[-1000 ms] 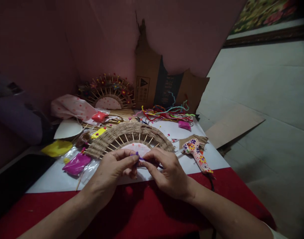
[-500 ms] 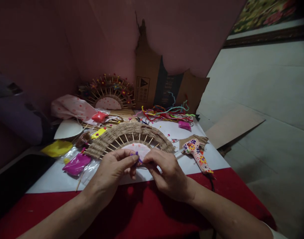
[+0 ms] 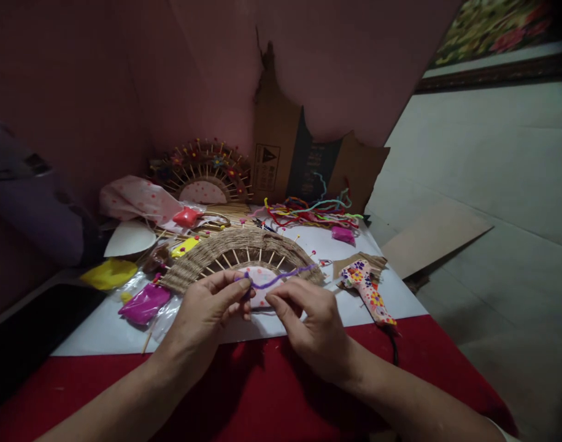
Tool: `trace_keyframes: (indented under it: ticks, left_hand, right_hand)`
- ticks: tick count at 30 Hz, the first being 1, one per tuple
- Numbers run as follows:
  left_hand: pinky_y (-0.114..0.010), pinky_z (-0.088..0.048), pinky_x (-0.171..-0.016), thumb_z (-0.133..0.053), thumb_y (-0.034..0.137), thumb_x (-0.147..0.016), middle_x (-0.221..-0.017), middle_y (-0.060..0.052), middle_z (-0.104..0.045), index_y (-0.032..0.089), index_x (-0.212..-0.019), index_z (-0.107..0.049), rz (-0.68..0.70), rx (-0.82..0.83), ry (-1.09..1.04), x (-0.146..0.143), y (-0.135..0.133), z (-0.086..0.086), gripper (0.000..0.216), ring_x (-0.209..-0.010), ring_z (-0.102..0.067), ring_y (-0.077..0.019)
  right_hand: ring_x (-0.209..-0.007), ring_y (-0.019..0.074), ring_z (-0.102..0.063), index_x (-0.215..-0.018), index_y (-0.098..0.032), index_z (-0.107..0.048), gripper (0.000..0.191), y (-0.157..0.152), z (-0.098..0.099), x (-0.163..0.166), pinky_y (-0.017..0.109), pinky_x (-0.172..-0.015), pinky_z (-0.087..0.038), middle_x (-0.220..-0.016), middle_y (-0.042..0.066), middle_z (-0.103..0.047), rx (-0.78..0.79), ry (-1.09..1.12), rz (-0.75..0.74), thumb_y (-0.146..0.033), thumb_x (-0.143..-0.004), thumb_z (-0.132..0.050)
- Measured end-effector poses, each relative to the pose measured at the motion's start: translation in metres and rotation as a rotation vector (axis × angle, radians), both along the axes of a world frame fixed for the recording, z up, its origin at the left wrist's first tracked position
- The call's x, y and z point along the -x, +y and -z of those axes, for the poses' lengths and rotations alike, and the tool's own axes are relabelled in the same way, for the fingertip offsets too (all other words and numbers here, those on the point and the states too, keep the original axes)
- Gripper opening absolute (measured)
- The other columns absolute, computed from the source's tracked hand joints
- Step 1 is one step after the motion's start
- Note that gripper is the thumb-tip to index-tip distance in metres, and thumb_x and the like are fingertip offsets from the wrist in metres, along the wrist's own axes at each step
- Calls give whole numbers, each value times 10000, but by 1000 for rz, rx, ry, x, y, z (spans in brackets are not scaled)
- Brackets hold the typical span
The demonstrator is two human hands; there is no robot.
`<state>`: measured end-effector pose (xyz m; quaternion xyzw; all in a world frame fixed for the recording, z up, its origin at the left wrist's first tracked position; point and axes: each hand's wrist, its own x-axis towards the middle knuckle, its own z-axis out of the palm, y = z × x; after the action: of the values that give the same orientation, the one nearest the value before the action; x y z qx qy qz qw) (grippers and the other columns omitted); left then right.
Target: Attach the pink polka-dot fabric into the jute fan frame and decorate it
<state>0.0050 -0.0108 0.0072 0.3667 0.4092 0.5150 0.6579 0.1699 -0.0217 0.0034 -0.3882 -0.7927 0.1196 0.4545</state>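
Observation:
My left hand (image 3: 210, 306) pinches one end of a thin purple yarn strand (image 3: 281, 277) between thumb and forefinger. The strand runs rightward and up over a half-round fan (image 3: 202, 263) woven of jute on wooden sticks, with a pink dotted centre. My right hand (image 3: 308, 325) is just right of the left, fingers curled and pinched low near the strand; whether it grips the yarn is unclear. Both hands hover over the white sheet (image 3: 101, 331) on the red cloth (image 3: 262, 393).
A flower-painted glue gun (image 3: 368, 288) lies to the right. Coloured yarn pieces (image 3: 308, 212), magenta clay (image 3: 145, 302), yellow clay (image 3: 108, 273), a second decorated fan (image 3: 202, 175) and cardboard (image 3: 281, 159) sit behind. A cardboard sheet (image 3: 435, 236) lies on the floor.
The purple strand, bunched between my fingertips before, now stretches out to the right over the fan. My right hand has dropped slightly away from the left.

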Motion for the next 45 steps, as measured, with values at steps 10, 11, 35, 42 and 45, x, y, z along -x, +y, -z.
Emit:
trace_keyframes:
  ticks: [10, 11, 35, 42, 45]
  left_hand:
    - [-203, -360, -545, -622, 258, -755, -548, 19, -537, 151, -586, -586, 95, -123, 256, -2, -8, -8, 203, -534, -455, -94]
    - [-205, -359, -549, -623, 260, -752, -553, 18, -536, 151, -584, -584, 92, -128, 260, -2, -8, -7, 204, -539, -454, -96]
    - [-167, -374, -462, -704, 220, -681, -573, 27, -547, 132, -669, -633, 124, 32, -15, -2, -3, 1, 114, -463, -450, -51]
    - [-160, -366, -436, -685, 164, -652, -527, 35, -530, 127, -612, -603, 114, 66, 6, -4, -6, -5, 98, -434, -437, -47]
    - [-150, -356, -429, -684, 149, -640, -513, 29, -537, 118, -603, -614, 118, 89, 4, -3, -7, -6, 84, -428, -439, -42]
  right_hand:
    - [-530, 94, -458, -680, -168, -532, 235, 5, 7, 7, 218, -510, -381, -596, -19, -525, 413, 245, -44, -292, -876, -493]
    - [-543, 98, -458, -686, -170, -526, 221, 5, 6, 7, 222, -519, -383, -605, -16, -519, 378, 195, -57, -269, -880, -481]
    - [-737, 145, -617, -887, -188, -634, 130, 6, 7, 3, 288, -679, -513, -800, 38, -654, 13, 188, -127, -106, -815, -562]
    - [-802, 153, -601, -942, -184, -603, 201, 7, 8, 0, 292, -692, -519, -846, 66, -632, -105, 52, -177, -59, -839, -484]
    - [-818, 149, -593, -965, -165, -594, 214, 8, 8, -2, 286, -707, -518, -864, 76, -621, -160, 2, -196, -42, -828, -485]
